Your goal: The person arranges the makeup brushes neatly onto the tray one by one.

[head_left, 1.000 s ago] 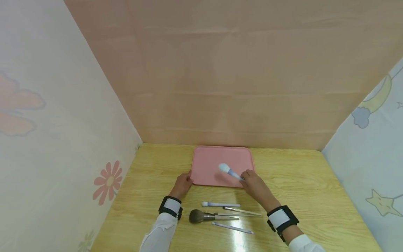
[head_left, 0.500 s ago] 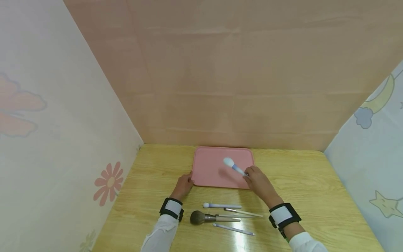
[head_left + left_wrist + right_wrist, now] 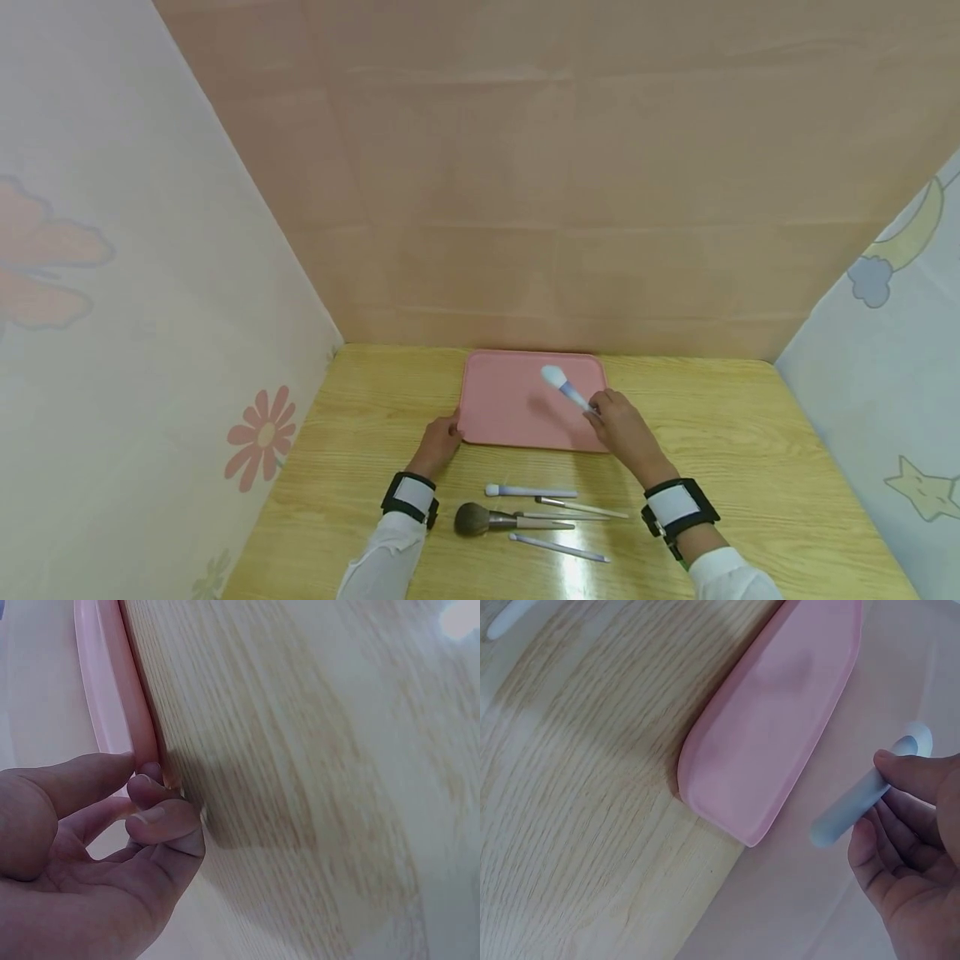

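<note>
My right hand (image 3: pixel 624 432) pinches a makeup brush (image 3: pixel 573 393) by its pale blue handle above the right part of a pink tray (image 3: pixel 510 408). The white bristles point up and left. In the right wrist view, thumb and fingers grip the brush (image 3: pixel 851 806), apart from the tray. My left hand (image 3: pixel 437 446) is at the tray's near left corner. In the left wrist view, its thumb and curled fingers pinch the tray's rim (image 3: pixel 139 727).
Several makeup brushes lie on the wooden table (image 3: pixel 360 400) in front of the tray: a big dark-bristled brush (image 3: pixel 474 519), a white-tipped brush (image 3: pixel 532 492), a thin brush (image 3: pixel 585 507) and a slim lilac brush (image 3: pixel 558 547). A wall (image 3: pixel 525 275) stands behind the tray.
My right hand has moved up and to the right with the makeup brush, which stays over the tray. The left hand keeps its hold on the tray's corner.
</note>
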The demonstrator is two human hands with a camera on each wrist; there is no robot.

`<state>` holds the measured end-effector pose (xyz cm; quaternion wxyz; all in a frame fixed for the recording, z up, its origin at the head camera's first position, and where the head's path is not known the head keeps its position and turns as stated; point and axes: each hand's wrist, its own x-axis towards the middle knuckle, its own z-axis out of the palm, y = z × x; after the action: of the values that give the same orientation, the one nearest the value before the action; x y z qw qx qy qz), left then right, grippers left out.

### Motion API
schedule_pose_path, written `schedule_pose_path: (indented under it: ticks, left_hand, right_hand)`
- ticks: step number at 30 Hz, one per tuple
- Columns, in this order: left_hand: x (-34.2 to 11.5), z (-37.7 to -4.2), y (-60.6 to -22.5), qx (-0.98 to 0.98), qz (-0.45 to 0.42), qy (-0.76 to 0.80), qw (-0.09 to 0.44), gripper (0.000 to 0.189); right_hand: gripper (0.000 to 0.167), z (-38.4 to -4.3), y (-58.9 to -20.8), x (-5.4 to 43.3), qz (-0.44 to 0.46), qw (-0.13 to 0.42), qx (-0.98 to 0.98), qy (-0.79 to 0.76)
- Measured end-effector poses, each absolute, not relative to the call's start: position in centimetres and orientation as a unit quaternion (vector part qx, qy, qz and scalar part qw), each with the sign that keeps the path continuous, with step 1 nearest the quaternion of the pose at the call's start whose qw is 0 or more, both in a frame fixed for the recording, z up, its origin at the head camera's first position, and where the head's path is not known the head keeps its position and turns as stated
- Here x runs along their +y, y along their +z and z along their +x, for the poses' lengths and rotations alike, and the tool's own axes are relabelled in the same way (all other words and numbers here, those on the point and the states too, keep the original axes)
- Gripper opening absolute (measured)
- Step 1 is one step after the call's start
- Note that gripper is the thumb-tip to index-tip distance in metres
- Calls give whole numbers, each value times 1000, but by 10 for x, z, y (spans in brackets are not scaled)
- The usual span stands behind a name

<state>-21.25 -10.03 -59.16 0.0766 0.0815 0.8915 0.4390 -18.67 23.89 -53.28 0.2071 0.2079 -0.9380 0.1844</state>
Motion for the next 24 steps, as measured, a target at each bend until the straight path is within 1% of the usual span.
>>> schedule_pose_path:
  ticks: [8, 16, 20, 24]
  left_hand:
    - [-101, -212, -591, 890, 79, 443, 78, 41]
    - [-103, -211, -592, 893, 88, 436, 73, 45]
    - [-103, -211, -592, 894, 83, 435, 76, 45]
    - [-104, -212, -593, 895, 85, 432, 73, 47]
  right_hand:
    - [17, -190, -533, 240, 160, 151, -953, 210]
    - [17, -192, -530, 238, 109, 105, -959, 238]
    - [18, -193, -528, 238, 90, 92, -960, 247]
    - [18, -194, -527, 238, 84, 93, -960, 251]
